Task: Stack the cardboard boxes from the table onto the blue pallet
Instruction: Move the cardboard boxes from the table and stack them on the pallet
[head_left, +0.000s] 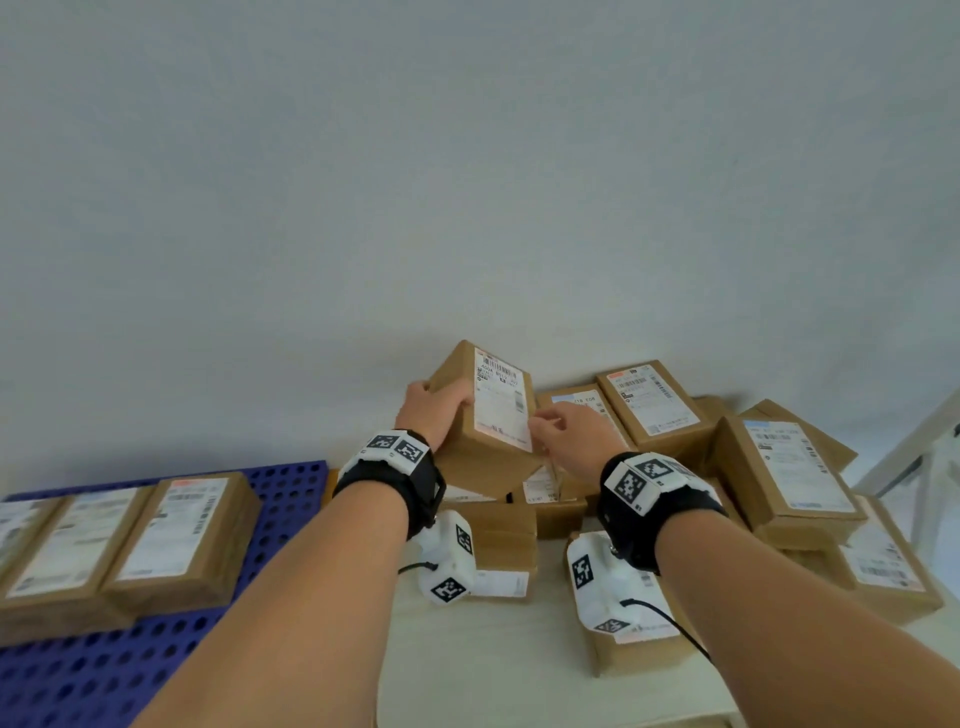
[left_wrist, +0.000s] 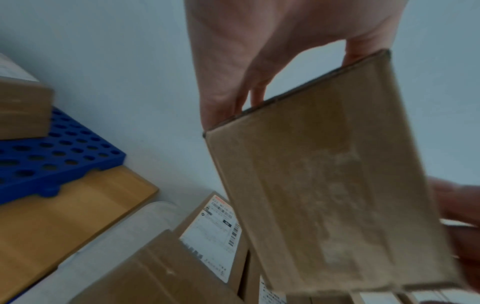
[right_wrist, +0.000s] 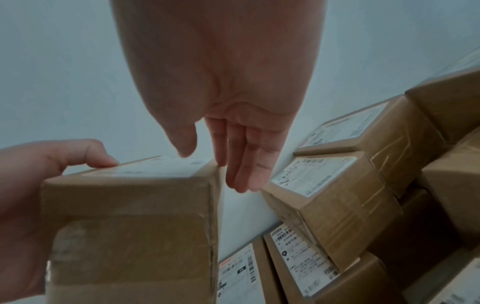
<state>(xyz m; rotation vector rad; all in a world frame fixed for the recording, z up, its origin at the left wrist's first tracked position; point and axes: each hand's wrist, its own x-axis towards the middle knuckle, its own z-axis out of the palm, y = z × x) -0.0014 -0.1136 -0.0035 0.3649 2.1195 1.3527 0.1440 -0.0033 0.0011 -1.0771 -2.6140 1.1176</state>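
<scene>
**One box goes up, many boxes wait**

Above the pile at the back of the desk (head_left: 519, 675), a brown box (head_left: 488, 415) is in the air. It is tilted, with its white label facing up. The left hand (head_left: 434, 410) holds it by the left side. The grip is pinching the box: the thumb is on the label face and the fingers (left_wrist: 257, 96) go round the far edge. The right hand (head_left: 576, 431) is at the box's right edge. Its fingers (right_wrist: 244, 164) are straight and close together, and they point down. They seem to touch the edge lightly, but they do not curl round it.

I think the job is only partly done. On the blue pallet (head_left: 291, 499), off to the left, I can see about three boxes (head_left: 182, 535) lying flat side by side. A lot of the pallet is bare. No second layer shows yet.

On the desk a big messy pile (head_left: 779, 478) is left. Some boxes lean on each other and some lie flat. That is more than a handful, so most of the carrying is to come.
</scene>
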